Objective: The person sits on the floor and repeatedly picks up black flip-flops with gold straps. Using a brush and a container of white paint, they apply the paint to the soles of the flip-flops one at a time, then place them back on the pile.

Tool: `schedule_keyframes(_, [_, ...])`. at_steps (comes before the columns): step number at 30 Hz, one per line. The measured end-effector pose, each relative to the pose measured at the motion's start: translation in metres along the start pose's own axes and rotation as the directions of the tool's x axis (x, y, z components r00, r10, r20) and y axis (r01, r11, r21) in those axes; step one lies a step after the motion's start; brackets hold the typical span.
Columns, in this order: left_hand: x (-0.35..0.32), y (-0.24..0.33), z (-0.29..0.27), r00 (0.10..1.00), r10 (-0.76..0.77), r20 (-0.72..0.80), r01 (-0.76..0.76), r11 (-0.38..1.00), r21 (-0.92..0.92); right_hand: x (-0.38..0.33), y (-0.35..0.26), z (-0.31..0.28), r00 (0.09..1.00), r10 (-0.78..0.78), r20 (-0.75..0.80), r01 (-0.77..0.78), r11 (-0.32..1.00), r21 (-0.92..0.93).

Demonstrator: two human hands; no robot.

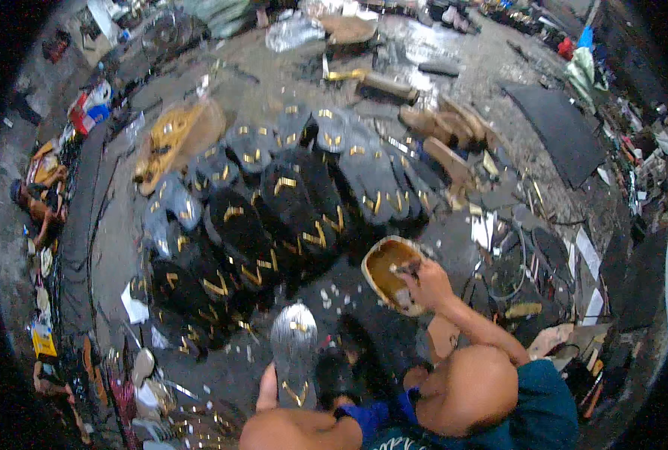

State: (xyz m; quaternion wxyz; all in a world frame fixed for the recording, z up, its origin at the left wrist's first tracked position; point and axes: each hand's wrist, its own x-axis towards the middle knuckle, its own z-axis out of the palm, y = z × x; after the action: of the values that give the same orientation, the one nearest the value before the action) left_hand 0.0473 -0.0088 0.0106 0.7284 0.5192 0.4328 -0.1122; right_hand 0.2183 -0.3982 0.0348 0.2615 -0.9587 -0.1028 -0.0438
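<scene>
With the left hand (268,388) clasping the grey, gold-strapped sandal sole (294,352) at 6 o'clock on the floor, the right-hand fingers (407,271) are pinching a small tool inside the brown glue bowl (389,271) at 3 o'clock; load it sparingly.

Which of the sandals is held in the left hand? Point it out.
The silvery-grey sandal with a gold strap, gripped by the left hand at the bottom, apart from the black ones laid out in rows beyond it.
</scene>
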Motion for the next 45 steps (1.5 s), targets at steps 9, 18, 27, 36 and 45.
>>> schedule_keyframes(9, [0.015, 0.029, 0.002, 0.992, 0.021, 0.127, -0.023, 1.000, 0.012, -0.046, -0.021, -0.100, 0.819, 0.197, 0.540, -0.069, 0.966, -0.247])
schedule_keyframes(18, [0.027, 0.125, 0.076, 0.784, 0.309, 0.539, -0.067, 0.905, -0.420, 0.059, -0.153, -0.114, 0.971, -0.187, 0.151, 0.021, 0.690, 0.724])
schedule_keyframes(27, [-0.008, 0.129, 0.123, 0.742, 0.465, 0.482, -0.147, 0.815, -0.560, 0.090, -0.197, -0.038, 0.752, -0.631, -0.192, 0.599, 0.533, 0.597])
schedule_keyframes(36, [0.013, 0.163, 0.119, 0.508, 0.595, 0.622, 0.392, 0.483, -0.783, 0.068, -0.210, -0.042, 0.834, -0.488, -0.258, 0.507, 0.491, 0.709])
schedule_keyframes(45, [-0.021, 0.135, 0.139, 0.816, 0.370, 0.444, -0.018, 0.784, -0.620, 0.114, -0.214, -0.049, 0.580, -0.752, -0.313, 0.808, 0.481, 0.340])
